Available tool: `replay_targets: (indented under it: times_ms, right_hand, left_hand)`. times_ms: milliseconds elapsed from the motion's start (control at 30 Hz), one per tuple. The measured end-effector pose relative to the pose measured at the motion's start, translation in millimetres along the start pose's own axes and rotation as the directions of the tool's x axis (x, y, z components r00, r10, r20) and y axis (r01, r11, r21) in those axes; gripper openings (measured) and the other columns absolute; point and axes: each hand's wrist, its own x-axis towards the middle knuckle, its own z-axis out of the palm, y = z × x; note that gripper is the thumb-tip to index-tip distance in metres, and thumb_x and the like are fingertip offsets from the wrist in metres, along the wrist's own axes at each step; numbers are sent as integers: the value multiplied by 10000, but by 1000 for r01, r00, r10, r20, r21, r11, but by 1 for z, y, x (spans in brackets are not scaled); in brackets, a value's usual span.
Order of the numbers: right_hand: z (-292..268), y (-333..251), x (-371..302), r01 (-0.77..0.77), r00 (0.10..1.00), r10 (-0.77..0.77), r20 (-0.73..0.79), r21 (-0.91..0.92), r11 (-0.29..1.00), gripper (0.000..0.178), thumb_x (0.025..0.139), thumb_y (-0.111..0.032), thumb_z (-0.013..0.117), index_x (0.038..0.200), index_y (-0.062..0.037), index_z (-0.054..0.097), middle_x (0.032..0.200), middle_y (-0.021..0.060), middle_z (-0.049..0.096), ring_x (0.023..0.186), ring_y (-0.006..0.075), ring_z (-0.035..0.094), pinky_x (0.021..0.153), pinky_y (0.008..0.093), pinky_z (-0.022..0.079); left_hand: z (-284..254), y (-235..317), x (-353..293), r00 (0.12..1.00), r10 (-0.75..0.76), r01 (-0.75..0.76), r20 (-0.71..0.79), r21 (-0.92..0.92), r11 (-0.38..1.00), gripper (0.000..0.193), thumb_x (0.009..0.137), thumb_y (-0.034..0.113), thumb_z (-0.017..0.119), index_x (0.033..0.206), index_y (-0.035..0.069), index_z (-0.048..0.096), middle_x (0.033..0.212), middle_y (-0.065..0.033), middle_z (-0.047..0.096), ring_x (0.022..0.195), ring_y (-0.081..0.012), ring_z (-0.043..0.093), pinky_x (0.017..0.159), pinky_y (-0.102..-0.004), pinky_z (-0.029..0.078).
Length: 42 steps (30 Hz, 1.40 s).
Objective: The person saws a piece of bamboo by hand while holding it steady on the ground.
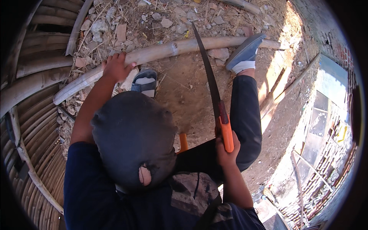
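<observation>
A long pale bamboo pole (165, 50) lies across the dirt ground from lower left to upper right. My left hand (116, 67) grips it near its left part. My right hand (227, 148) is closed around the orange handle of a hand saw (225, 128). Its long dark blade (209, 73) points away from me and crosses the pole near the middle. My right foot in a grey-blue shoe (245, 51) presses on the pole to the right of the blade. My left foot in a sandal (145, 81) stands just below the pole.
Many bamboo poles (36, 115) are stacked along the left. Stones, brick pieces and dry straw (126, 23) cover the ground beyond the pole. A brick wall (337, 50) runs along the right. A second orange object (183, 142) shows by my knee. A dark cloth covers my head (132, 138).
</observation>
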Motion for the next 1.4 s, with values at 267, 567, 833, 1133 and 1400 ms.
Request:
replay_targets:
  times_ms: [267, 567, 833, 1133, 1400]
  right_hand:
    - [7, -3, 24, -50, 992, 44, 122, 44, 998, 239, 919, -56, 590, 1136, 33, 637, 948, 63, 654, 842, 114, 635, 795, 280, 518]
    - [25, -6, 70, -79, 980, 65, 186, 67, 995, 181, 950, -62, 582, 1090, 40, 635, 892, 30, 639, 797, 83, 599, 727, 244, 495]
    - [5, -13, 4, -28, 996, 23, 84, 59, 998, 165, 928, -77, 589, 1043, 32, 635, 826, 10, 616, 724, 92, 573, 690, 266, 471]
    - [22, 9, 51, -116, 982, 107, 158, 51, 992, 193, 926, -55, 581, 1091, 23, 643, 923, 23, 626, 827, 80, 585, 766, 247, 481]
    - [31, 14, 62, -91, 989, 80, 127, 78, 993, 191, 888, -34, 600, 1058, 30, 655, 860, 35, 642, 759, 82, 590, 710, 265, 492]
  left_hand:
    - [-10, 1, -3, 995, -27, 30, 101, -28, 999, 748, 949, 669, 540, 1500, 171, 450, 1454, -156, 519, 1381, -388, 456, 1107, -660, 317]
    - [-7, 8, 1, 996, -19, 22, 87, -34, 999, 743, 954, 662, 538, 1510, 179, 443, 1460, -150, 511, 1381, -379, 459, 1103, -649, 327]
    - [-6, 3, -4, 998, -27, 29, 61, -28, 999, 745, 952, 661, 549, 1506, 173, 446, 1455, -150, 516, 1377, -371, 466, 1101, -655, 326]
    - [-15, 0, 3, 998, 8, -5, 59, -59, 998, 736, 952, 652, 555, 1490, 157, 465, 1453, -149, 522, 1368, -376, 479, 1096, -671, 325]
    - [-13, 5, 0, 993, -13, 19, 120, -43, 999, 736, 967, 652, 528, 1503, 153, 455, 1474, -150, 512, 1384, -378, 468, 1097, -677, 328]
